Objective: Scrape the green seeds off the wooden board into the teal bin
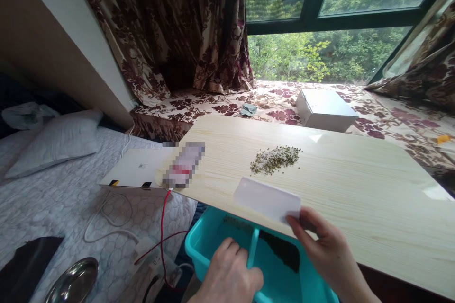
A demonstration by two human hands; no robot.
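My right hand [325, 241] pinches the right end of a thin white rectangular card [266, 199], which is at the near edge of the wooden tabletop [355, 175]. Beyond the card lies a scattered pile of small green grains mixed with white bits [275, 159]. Below the table edge is a turquoise bin with a divider [254, 246]; dark grains lie in its right compartment and a few bits in the left. My left hand [231, 270] is closed over the divider of the bin, its fingers curled round it.
A blurred-out phone [185, 164] with a red cable [162, 227] lies at the table's left end. A white box [325, 110] is on the window ledge. Left, the bed [117, 241] holds a flat white box [137, 168], a power strip [156, 255] and a metal dish [73, 281].
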